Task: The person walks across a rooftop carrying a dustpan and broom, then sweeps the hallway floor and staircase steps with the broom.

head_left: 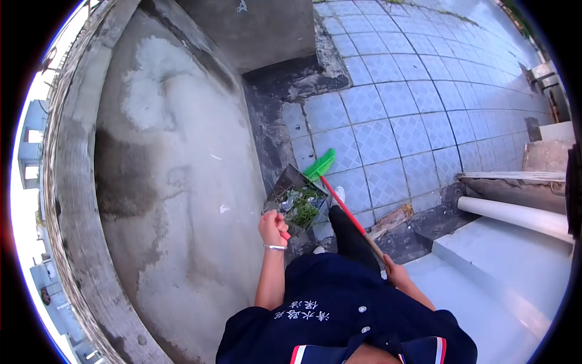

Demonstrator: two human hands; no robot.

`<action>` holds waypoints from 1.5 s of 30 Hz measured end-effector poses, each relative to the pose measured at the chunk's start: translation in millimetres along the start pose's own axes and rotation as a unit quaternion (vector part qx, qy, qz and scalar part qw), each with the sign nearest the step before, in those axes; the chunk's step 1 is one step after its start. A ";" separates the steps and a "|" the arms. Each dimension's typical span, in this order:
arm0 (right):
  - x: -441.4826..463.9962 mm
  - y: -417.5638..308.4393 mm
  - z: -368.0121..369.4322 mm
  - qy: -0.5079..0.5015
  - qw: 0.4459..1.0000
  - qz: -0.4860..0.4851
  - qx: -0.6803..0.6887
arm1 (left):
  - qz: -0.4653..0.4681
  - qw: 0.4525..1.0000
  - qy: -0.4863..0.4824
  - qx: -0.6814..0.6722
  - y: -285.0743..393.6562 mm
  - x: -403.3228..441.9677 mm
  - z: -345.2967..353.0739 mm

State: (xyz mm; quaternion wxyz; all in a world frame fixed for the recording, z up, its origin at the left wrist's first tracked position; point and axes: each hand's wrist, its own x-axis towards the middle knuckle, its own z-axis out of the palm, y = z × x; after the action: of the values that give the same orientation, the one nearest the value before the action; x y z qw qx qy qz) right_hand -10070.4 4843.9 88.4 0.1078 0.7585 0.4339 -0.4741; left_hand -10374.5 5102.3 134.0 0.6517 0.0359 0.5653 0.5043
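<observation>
My left hand (274, 228), with a silver bracelet at its wrist, is closed around a handle with a pinkish-red end. That handle appears to belong to the dark dustpan (287, 177) just beyond it; most of it is hidden by the hand. Green grass (304, 209) and bits of litter lie in the dustpan. My right hand (397, 273) grips the lower end of a broom handle (348, 213), red along most of its length. The broom's green bristle head (321, 164) rests at the dustpan's far edge, touching or nearly touching it.
A stained concrete wall (200, 182) rises close on my left, with a grey block (260, 30) ahead. Pale blue tiles (406, 130) cover the floor ahead and right. A white pipe (515, 217) and a ledge (485, 255) stand at right. My shoe (340, 193) is beside the broom.
</observation>
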 end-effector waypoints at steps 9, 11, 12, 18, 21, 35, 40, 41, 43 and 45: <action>156.7 -77.8 -185.2 -0.027 0.983 -0.135 -0.121 | 0.031 0.995 0.093 0.013 27.6 -2.0 38.6; 205.3 -135.1 -211.7 -0.024 0.979 -0.162 -0.119 | 0.033 0.993 0.113 0.012 35.7 -3.5 46.3; 237.1 -145.9 -212.7 -0.003 0.978 -0.180 -0.102 | 0.032 0.991 0.128 0.009 36.9 -2.8 49.0; 285.5 -141.2 -269.0 -0.018 0.975 -0.169 -0.146 | 0.031 0.990 0.138 -0.001 41.0 29.7 59.8; 258.0 -111.2 -290.7 -0.032 0.975 -0.123 -0.184 | 0.026 0.992 0.127 0.005 43.6 46.8 67.5; 118.4 52.3 -458.5 -0.043 0.952 0.080 -0.291 | 0.024 0.974 0.079 0.212 -4.0 111.5 173.4; 65.1 119.6 -450.1 -0.020 0.981 0.107 -0.163 | -0.010 0.936 0.019 0.350 -8.0 144.7 196.1; 60.8 135.3 -438.3 0.005 0.990 0.109 -0.090 | -0.009 0.909 -0.001 0.417 -7.4 150.5 200.7; 63.3 137.4 -411.4 0.022 0.984 0.166 0.065 | 0.007 0.846 -0.054 0.531 -8.4 169.0 208.1; 77.9 100.3 -394.3 0.037 0.953 0.248 0.172 | 0.018 0.783 -0.112 0.611 -14.8 192.4 215.0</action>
State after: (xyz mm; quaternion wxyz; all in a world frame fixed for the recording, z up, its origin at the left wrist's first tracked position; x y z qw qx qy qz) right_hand -9733.9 5053.8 208.2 0.0731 0.8663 0.1479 -0.4714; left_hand -10227.7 5341.9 67.1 0.5431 0.4930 0.6774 0.0569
